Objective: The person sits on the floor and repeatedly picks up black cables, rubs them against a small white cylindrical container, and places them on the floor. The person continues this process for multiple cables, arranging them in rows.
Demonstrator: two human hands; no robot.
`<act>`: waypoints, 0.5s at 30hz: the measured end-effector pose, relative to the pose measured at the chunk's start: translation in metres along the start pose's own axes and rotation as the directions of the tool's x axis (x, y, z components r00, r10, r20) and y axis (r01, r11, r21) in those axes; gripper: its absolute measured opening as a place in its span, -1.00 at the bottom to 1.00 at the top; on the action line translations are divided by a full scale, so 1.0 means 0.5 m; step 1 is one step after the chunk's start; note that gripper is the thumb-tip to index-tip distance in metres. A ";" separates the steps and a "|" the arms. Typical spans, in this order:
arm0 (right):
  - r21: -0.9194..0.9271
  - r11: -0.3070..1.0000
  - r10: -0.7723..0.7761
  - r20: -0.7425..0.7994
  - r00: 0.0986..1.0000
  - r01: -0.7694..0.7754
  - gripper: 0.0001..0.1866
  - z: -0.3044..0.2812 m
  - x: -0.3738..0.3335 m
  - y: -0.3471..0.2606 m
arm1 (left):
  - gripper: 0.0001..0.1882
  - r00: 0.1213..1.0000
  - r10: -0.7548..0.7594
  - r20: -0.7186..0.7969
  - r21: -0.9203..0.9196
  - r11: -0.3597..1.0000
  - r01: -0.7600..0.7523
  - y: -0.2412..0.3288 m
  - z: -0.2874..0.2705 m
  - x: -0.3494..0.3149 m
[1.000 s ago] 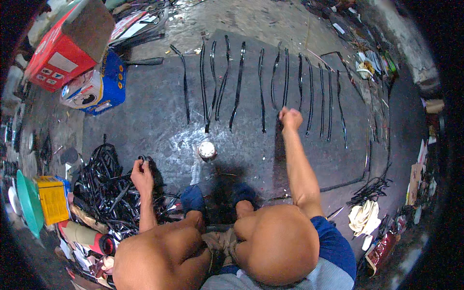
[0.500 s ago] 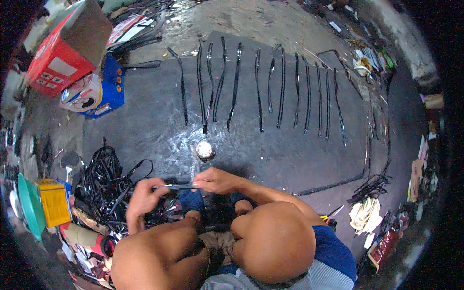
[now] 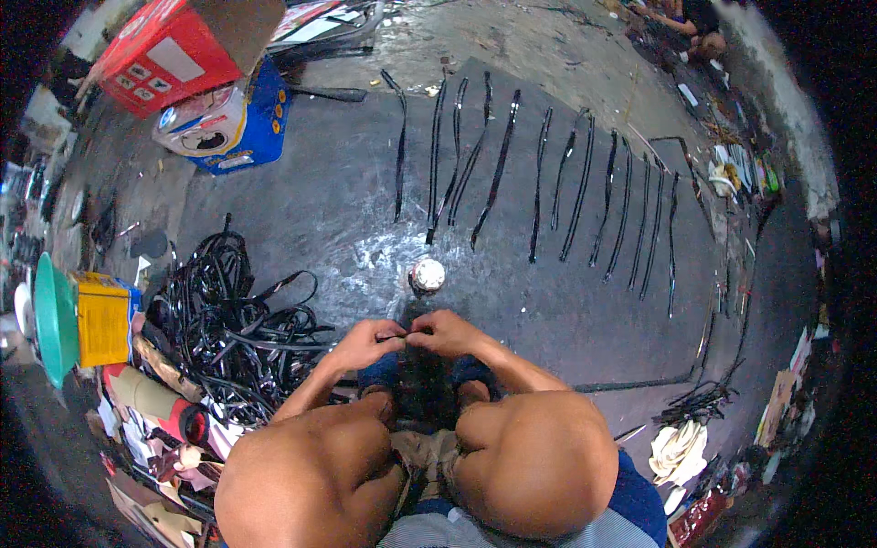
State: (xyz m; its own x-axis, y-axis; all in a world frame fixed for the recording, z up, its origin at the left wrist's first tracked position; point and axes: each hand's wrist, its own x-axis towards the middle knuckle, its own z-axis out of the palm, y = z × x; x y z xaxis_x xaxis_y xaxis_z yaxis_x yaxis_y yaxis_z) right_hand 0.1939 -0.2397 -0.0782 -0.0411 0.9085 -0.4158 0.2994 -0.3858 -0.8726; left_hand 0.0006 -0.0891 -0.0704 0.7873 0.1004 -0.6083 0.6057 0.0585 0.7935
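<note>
My left hand (image 3: 370,343) and my right hand (image 3: 447,333) meet above my feet, both with fingers pinched closed. Between the fingertips a short bit of a thin black strip (image 3: 393,338) shows; most of it is hidden by the fingers. Just beyond the hands a small round object with a whitish top (image 3: 427,274) stands on the dark sheet (image 3: 347,155). To the left of my left hand lies a large tangle of glossy black strips (image 3: 210,292). Farther out, several black strips (image 3: 498,169) are spread side by side in a row.
A red carton (image 3: 174,59) rests over a blue-and-white box (image 3: 260,119) at the far left. Nearer left are a green basin (image 3: 57,320) and a yellow box (image 3: 102,320). At right lie a cream cloth bundle (image 3: 678,453) and short black strips (image 3: 692,402). Another person (image 3: 694,27) shows far right.
My hands have come together; the strip was stretched between them before. My left hand has moved right. The view has shifted, and another person now shows at the upper right.
</note>
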 end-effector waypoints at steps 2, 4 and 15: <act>-0.015 0.979 0.200 -0.063 0.978 -0.201 -0.59 -0.027 -0.014 0.019 | -0.80 0.984 0.140 -0.106 -0.045 0.988 -0.146 -0.036 0.020 0.037; -0.063 0.954 0.238 -0.431 0.870 -0.292 -0.51 -0.037 -0.027 0.007 | -0.80 0.965 0.078 -0.250 -0.054 0.994 -0.094 -0.081 -0.009 0.063; 0.198 0.967 0.084 -0.839 0.538 0.158 -0.43 -0.079 0.036 -0.009 | -0.62 0.898 -0.026 -0.438 -0.478 0.853 -0.209 0.017 -0.043 0.123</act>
State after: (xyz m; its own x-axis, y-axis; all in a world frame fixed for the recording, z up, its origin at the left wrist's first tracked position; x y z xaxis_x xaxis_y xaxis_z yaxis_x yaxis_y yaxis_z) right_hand 0.2297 -0.2151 -0.0716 0.8027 0.5906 -0.0821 0.0941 -0.2615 -0.9606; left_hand 0.0516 -0.0608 -0.1004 0.6413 0.5241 -0.5605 0.2977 0.5033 0.8112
